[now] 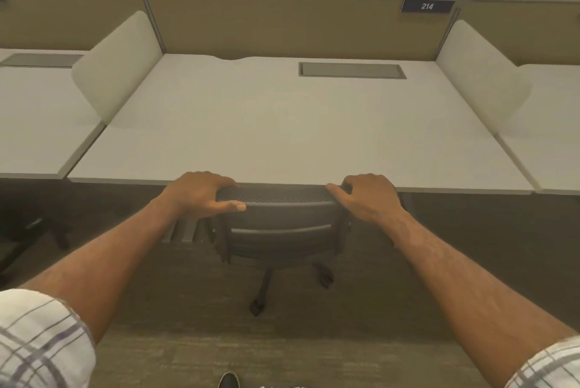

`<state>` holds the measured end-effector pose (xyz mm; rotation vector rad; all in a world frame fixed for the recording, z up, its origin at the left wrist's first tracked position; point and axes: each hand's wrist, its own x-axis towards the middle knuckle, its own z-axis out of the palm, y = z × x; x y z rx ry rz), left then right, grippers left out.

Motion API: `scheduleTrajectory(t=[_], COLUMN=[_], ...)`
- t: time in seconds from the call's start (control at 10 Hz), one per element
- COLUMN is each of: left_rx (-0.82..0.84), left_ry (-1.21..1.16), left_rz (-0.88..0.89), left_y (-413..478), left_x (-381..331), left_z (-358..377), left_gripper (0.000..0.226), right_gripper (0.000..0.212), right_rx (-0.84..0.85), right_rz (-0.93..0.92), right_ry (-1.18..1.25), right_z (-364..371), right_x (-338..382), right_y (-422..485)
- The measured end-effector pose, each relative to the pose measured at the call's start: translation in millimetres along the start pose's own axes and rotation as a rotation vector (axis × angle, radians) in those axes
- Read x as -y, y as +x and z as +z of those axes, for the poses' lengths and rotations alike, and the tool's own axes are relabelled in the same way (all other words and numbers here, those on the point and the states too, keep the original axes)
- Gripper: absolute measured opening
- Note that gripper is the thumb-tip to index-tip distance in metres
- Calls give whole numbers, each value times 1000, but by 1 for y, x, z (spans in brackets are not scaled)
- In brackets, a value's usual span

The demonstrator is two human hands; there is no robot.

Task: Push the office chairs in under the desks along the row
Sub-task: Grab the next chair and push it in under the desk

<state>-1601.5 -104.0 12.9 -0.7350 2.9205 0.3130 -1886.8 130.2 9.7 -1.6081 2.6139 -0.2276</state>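
Your left hand (201,193) curls over the top left corner of the office chair (279,224) backrest, fingers hooked over the far side and thumb laid along the near face; your right hand (368,199) does the same on the top right corner, closed on the rail. In the head view, the only one you have, the backrest top sits right at the near edge of the desk (282,124), about midway along it, with the seat seemingly already under the top and the castor base (266,290) showing on the carpet (282,350) toward you. The desk surface is bare apart from a cable hatch (351,70) near its far right corner, below the plate marked 214 (426,6).

This chair should roll easily on its castors, so it likely needs only a light, even push. The mesh back probably gives, so keep your grip on the stiff top rail at both corners; uneven pressure could swivel the seat or skew it against the desk edge.
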Motion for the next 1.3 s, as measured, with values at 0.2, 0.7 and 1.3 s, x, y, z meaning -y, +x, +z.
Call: scheduleTrajectory(t=[0.2, 0.7, 1.3], left_rx=[4, -59, -190], left_ry=[-10, -29, 15], left_rz=[18, 18, 51], left_y=[19, 55, 52], left_x=[7, -2, -5], left_z=[-1, -3, 1], left_gripper=[112, 107, 100], right_gripper=[58, 64, 69], right_rx=[-16, -100, -198], right_rz=[30, 73, 198], right_ry=[29, 32, 114], right_z=[0, 1, 3], right_x=[-7, -32, -15], right_y=[7, 26, 15])
